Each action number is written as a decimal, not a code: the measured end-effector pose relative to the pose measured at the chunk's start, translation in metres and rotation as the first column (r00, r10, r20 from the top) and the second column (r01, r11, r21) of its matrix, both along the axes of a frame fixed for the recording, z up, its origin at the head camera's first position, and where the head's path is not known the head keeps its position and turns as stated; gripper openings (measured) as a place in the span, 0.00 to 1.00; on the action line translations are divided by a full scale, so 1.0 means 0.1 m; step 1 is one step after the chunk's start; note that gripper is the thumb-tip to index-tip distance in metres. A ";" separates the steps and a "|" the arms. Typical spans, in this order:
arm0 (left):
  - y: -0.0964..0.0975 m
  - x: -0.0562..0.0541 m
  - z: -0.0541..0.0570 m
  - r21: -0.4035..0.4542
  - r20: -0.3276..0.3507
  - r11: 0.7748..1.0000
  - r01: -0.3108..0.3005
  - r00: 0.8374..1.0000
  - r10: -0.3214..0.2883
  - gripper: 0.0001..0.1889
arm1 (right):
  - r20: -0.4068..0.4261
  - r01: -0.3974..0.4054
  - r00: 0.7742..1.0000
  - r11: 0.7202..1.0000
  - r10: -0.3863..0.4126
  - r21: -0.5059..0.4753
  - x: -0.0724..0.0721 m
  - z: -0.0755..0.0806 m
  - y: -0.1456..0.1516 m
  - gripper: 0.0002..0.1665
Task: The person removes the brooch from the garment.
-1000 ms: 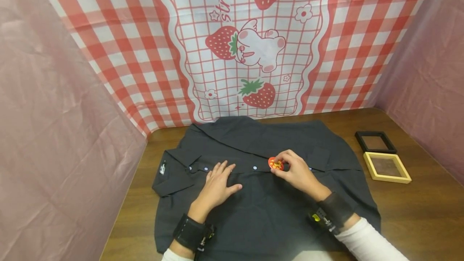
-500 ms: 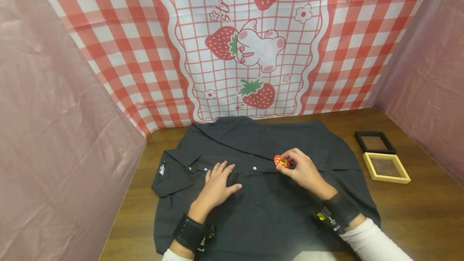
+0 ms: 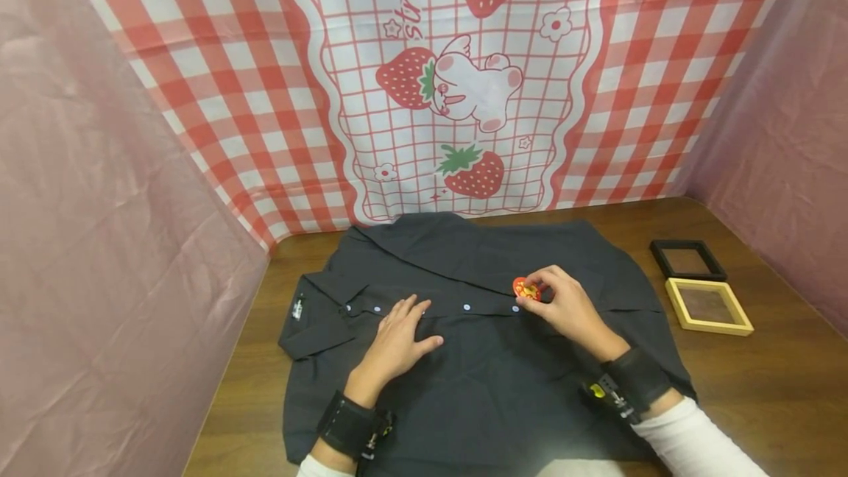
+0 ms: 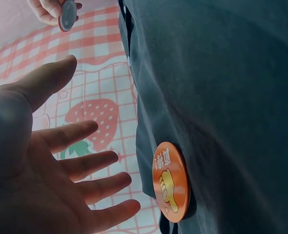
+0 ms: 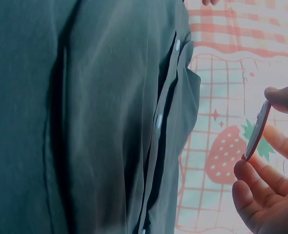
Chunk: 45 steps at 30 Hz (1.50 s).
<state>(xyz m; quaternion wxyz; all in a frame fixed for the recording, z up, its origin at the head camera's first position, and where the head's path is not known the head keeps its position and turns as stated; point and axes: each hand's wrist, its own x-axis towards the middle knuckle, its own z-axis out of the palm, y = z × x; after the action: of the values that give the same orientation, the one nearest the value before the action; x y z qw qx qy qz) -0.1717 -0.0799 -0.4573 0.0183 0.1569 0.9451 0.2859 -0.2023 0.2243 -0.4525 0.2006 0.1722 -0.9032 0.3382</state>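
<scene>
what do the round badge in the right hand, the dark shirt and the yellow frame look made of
Round badge: probably metal, as its plain grey back has a slight sheen. Dark shirt: cloth, matte, going by its soft folds and creases. Yellow frame: wood or plastic, I can't tell which; its straight bars look rigid and smooth, with no grain visible.
</scene>
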 end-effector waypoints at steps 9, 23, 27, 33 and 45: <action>0.00 0.00 0.00 0.000 0.019 1.000 -0.008 1.000 0.008 0.35 | -0.054 0.034 0.998 0.999 -0.034 0.015 -0.02 0.01 0.13 0.17; -0.03 0.01 0.00 0.012 0.040 1.000 0.007 0.999 -0.008 0.34 | -0.042 0.073 0.996 0.997 -0.073 0.012 -0.04 0.04 0.26 0.17; -0.03 0.00 0.00 0.014 0.041 1.000 0.013 0.999 -0.014 0.34 | -0.041 0.078 0.996 0.997 -0.077 0.020 -0.05 0.05 0.30 0.17; -0.04 0.00 0.00 0.018 0.036 1.000 0.017 0.999 -0.018 0.34 | 0.003 0.100 0.995 0.995 -0.100 0.030 -0.04 0.07 0.40 0.19; -0.07 -0.01 0.00 0.005 0.023 1.000 0.018 1.000 -0.018 0.33 | 0.030 0.144 0.989 0.988 -0.146 0.049 -0.06 0.17 0.61 0.20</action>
<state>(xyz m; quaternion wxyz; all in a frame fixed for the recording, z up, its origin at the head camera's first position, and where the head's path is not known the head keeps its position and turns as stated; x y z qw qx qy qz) -0.1723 -0.0867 -0.4572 0.0312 0.1619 0.9428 0.2898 -0.2079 0.2857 -0.4353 0.2053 0.1051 -0.9243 0.3042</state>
